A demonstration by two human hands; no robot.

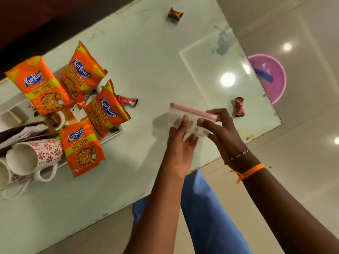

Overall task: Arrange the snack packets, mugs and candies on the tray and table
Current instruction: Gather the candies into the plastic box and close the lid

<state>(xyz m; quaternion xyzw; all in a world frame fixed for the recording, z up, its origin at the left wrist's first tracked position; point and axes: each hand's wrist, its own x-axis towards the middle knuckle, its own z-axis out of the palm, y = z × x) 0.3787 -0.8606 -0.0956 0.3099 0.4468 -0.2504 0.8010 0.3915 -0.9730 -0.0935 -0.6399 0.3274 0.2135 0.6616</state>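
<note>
Clear plastic pouch (190,123) with a pink strip is held above the table (146,70), the left hand (180,142) and right hand (220,129) both gripping it. Four orange packets (108,110) lie on the tray (117,131) beside two tipped mugs (36,154). Three candies (239,107) lie scattered on the table.

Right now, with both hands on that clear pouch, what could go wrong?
1. The mugs lie on their sides at the tray's edge; a bump could roll them off.
2. The red candy sits near the table edge and might get swept off.
3. The clear pouch has a light grip; it could slip.
</note>
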